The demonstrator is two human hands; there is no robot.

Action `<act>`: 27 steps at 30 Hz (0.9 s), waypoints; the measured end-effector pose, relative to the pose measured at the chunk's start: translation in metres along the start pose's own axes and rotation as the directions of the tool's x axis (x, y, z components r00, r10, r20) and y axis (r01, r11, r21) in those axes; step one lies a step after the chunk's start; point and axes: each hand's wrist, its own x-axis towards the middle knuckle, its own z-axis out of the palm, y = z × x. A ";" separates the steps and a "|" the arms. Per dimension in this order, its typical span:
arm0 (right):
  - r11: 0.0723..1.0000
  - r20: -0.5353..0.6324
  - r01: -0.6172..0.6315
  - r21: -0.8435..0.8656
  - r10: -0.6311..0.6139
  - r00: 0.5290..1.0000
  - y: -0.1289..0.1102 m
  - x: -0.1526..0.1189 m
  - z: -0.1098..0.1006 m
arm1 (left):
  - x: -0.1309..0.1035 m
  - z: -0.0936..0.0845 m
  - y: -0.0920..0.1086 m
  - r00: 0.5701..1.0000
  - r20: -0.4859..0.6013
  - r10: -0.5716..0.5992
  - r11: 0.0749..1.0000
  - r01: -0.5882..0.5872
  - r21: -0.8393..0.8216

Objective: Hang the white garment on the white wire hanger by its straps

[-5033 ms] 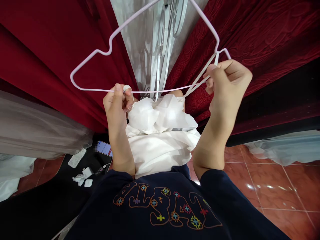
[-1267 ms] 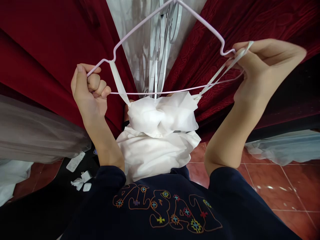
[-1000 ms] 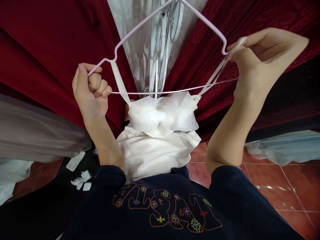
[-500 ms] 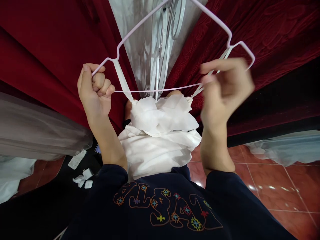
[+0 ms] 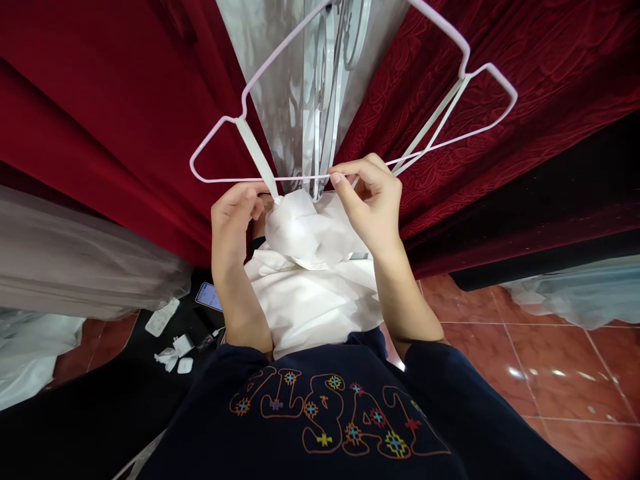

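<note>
We have a white garment (image 5: 313, 300) bunched before our dark shirt (image 5: 280, 447), its left strap (image 5: 257, 155) and right strap (image 5: 453, 107) looped over the pale pink hanger (image 5: 467, 53). Our right hand (image 5: 373, 207) pinches the hanger along its bottom; our left hand (image 5: 233, 217), fingers curled, is beside the left strap's base, and we cannot tell whether it grips anything. Left of us, a lit phone (image 5: 209, 297) lies near a white plug (image 5: 183, 345).

Black surface (image 5: 90, 413) bearing lit phone (image 5: 209, 297), white charger (image 5: 183, 345), rounded case (image 5: 185, 365); red-tiled floor (image 5: 480, 353)
</note>
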 end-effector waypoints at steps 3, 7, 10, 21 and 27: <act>1.000 -0.028 0.014 -0.017 -0.015 1.000 0.002 -0.001 0.005 | -0.009 0.006 0.010 0.997 0.074 0.001 0.998 -0.005 0.056; 0.998 -0.042 0.032 -0.057 -0.034 0.999 0.004 -0.002 0.008 | -0.011 0.012 0.015 0.999 0.053 0.004 0.999 -0.006 0.039; 0.997 -0.038 0.028 -0.065 -0.031 0.999 0.006 -0.002 0.008 | -0.012 0.012 0.016 0.995 0.090 -0.048 0.999 0.048 0.008; 0.999 -0.039 0.029 -0.028 -0.030 0.999 0.008 -0.002 0.007 | 0.017 0.030 0.050 0.954 0.233 -0.188 0.906 0.261 -0.334; 0.999 -0.026 0.034 -0.024 -0.034 0.999 0.009 -0.001 0.004 | 0.028 0.007 0.065 0.973 0.112 -0.201 0.846 0.230 -0.481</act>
